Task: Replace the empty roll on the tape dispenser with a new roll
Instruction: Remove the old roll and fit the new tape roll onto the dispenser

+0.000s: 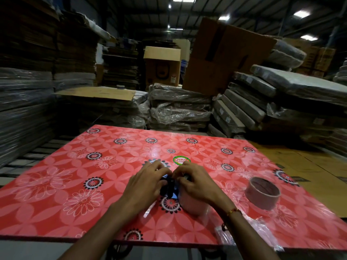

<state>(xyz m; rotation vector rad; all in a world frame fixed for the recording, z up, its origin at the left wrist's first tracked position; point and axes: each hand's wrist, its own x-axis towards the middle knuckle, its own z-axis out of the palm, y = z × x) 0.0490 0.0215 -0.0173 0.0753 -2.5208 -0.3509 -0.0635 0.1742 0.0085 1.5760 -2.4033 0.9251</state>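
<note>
A black and blue tape dispenser (168,187) lies on the red floral table (75,175), mostly hidden between my hands. My left hand (148,182) grips its left side. My right hand (194,182) curls over its right side and over a pale tape roll (193,204) that sits at the dispenser; I cannot tell whether the roll is mounted. A second roll (263,193), a brownish ring with a wide hollow core, lies flat on the table to the right, apart from both hands.
Crumpled clear plastic wrap (249,235) lies by the table's near right edge. A round green sticker (181,160) sits just beyond my hands. Behind the table stand plastic-wrapped bundles (178,107) and cardboard boxes (221,57). Flattened cardboard (304,166) covers the floor at right.
</note>
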